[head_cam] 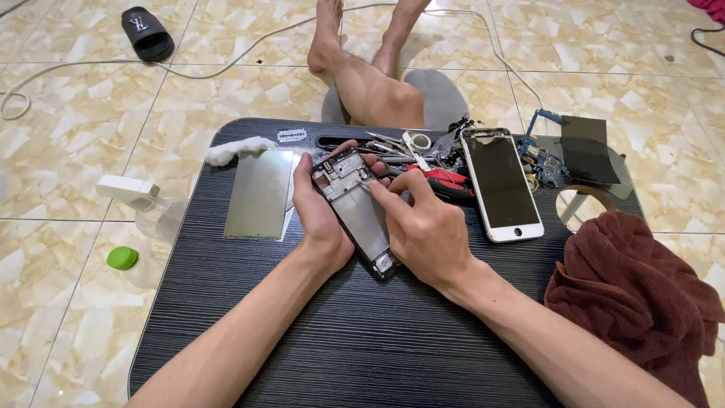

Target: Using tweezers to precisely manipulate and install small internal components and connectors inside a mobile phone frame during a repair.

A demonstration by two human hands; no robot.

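Both forearms rise from the lower frame | left hand [321, 219] curls closed around bare grey metal phone frame [359, 211], mid-frame | right hand [423, 227] grips its right edge, fingertips pressing | long axis runs lower right to upper left | white-bordered phone screen [501, 183] further right.
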